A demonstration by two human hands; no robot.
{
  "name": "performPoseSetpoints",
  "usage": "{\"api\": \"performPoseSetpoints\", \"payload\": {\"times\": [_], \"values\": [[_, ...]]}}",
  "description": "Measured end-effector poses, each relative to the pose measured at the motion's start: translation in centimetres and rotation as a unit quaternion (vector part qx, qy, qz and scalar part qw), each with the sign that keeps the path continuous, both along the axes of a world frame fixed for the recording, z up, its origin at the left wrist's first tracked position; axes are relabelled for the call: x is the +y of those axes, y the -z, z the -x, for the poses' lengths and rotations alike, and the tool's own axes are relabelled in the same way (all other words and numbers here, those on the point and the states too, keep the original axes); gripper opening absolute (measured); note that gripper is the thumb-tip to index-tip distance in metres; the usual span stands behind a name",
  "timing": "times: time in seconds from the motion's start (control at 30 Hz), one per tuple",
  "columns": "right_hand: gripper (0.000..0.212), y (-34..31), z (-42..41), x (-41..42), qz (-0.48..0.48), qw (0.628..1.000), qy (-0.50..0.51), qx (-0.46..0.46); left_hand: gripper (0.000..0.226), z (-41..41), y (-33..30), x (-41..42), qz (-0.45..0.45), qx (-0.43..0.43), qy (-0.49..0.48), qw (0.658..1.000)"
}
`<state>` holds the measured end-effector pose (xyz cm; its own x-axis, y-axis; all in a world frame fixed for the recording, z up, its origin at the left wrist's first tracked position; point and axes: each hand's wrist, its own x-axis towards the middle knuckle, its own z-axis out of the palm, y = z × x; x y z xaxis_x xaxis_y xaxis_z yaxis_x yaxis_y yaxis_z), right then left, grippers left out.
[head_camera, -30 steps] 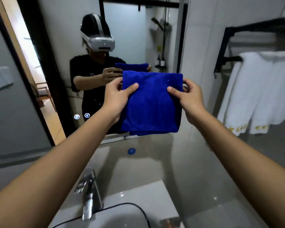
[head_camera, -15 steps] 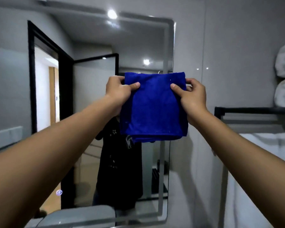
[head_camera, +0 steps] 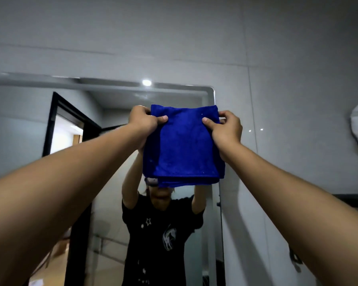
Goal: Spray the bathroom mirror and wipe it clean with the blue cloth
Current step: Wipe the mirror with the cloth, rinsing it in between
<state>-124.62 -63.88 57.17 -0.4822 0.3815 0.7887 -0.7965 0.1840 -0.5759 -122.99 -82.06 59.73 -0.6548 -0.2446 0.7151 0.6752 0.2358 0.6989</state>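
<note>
Since a second ago we have raised the folded blue cloth (head_camera: 183,145), both hands' fingers (head_camera: 207,121) clamped on its top corners, to the mirror (head_camera: 112,162)'s upper right corner; wiping looks barely begun, spraying unconfirmed.

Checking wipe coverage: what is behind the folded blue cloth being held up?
Behind the blue cloth, pinched by the left hand and right hand, is the mirror near its top right corner. The glass it covers, and whether it touches, cannot be seen.
</note>
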Motion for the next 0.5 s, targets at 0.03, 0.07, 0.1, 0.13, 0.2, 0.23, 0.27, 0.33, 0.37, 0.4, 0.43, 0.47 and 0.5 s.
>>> {"api": "performPoseSetpoints", "payload": {"times": [0.03, 0.07, 0.1, 0.13, 0.2, 0.23, 0.27, 0.33, 0.37, 0.4, 0.43, 0.47, 0.5], "values": [[0.031, -0.6, 0.4, -0.1, 0.000, 1.000, 0.009, 0.012, 0.030, 0.1, -0.8, 0.1, 0.003, 0.007, -0.005, 1.000], [0.030, -1.2, 0.8, -0.2, -0.005, 0.999, 0.021, 0.024, 0.034, 0.4, -1.4, 0.1, 0.004, 0.012, -0.011, 1.000], [0.030, -1.8, 1.2, -0.4, -0.012, 0.999, 0.035, 0.035, 0.036, 0.6, -2.1, 0.1, 0.005, 0.016, -0.019, 1.000], [0.029, -2.4, 1.6, -0.4, -0.018, 0.997, 0.052, 0.048, 0.035, 0.9, -2.8, 0.2, 0.008, 0.021, -0.025, 0.999], [0.030, -3.4, 2.6, -0.6, -0.026, 0.994, 0.086, 0.064, 0.027, 1.9, -4.2, 0.3, 0.018, 0.037, -0.040, 0.998], [0.031, -3.9, 3.1, -0.7, -0.030, 0.992, 0.104, 0.069, 0.025, 2.5, -4.8, 0.3, 0.019, 0.042, -0.051, 0.998], [0.033, -4.3, 3.5, -0.7, -0.041, 0.988, 0.131, 0.076, 0.024, 2.8, -5.3, 0.4, 0.020, 0.046, -0.062, 0.997], [0.038, -5.0, 3.9, -1.0, -0.076, 0.965, 0.241, 0.073, 0.024, 2.9, -5.7, 0.5, 0.024, 0.054, -0.091, 0.994], [0.042, -5.3, 3.7, -1.0, -0.088, 0.945, 0.309, 0.068, 0.025, 2.8, -5.7, 0.5, 0.030, 0.065, -0.108, 0.992], [0.048, -5.5, 3.5, -1.0, -0.094, 0.924, 0.364, 0.075, 0.025, 2.8, -5.8, 0.6, 0.040, 0.076, -0.132, 0.987], [0.052, -5.6, 3.2, -1.0, -0.100, 0.905, 0.402, 0.099, 0.026, 2.8, -5.7, 0.6, 0.054, 0.089, -0.163, 0.981], [0.052, -5.8, 3.0, -1.0, -0.112, 0.887, 0.426, 0.139, 0.026, 2.7, -5.6, 0.8, 0.072, 0.102, -0.198, 0.972], [0.047, -5.9, 3.0, -1.1, -0.138, 0.870, 0.442, 0.169, 0.026, 2.7, -5.5, 0.9, 0.085, 0.109, -0.227, 0.964]]}}
